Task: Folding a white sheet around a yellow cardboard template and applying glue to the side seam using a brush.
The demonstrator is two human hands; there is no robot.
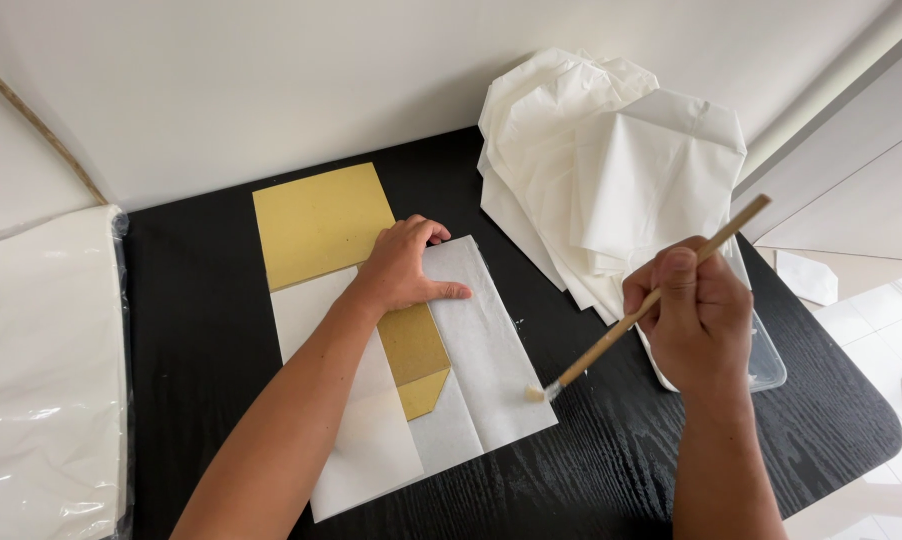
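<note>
The left hand (403,268) is lying palm down on a white paper sheet (486,350), its fingers curled slightly and its thumb stretched out flat along the paper, pressing the sheet against the black wood-grain counter (201,330). Under the hand, a mustard-yellow card template (321,222) is poking out toward the wall, and its lower end, cut to a blunt point, is showing between the paper's folded flaps (421,365). The left flap of the white paper is reaching down to the counter's near edge beside the forearm. The right hand (696,315) is closing around a thin wooden brush (651,300), pinching the handle between thumb and fingers, with the handle's free end sticking up and away to the right. The brush's pale bristle tip (537,394) is touching the right edge of the white sheet, near its lower corner. Beyond the right hand, a loose stack of folded white paper pieces (611,160) is sitting on the far right part of the counter, partly overlapping a clear plastic tray (766,365) that is showing just behind the wrist. At the far left, a pile of white sheets wrapped in clear plastic (41,370) is lying beside the counter.
</note>
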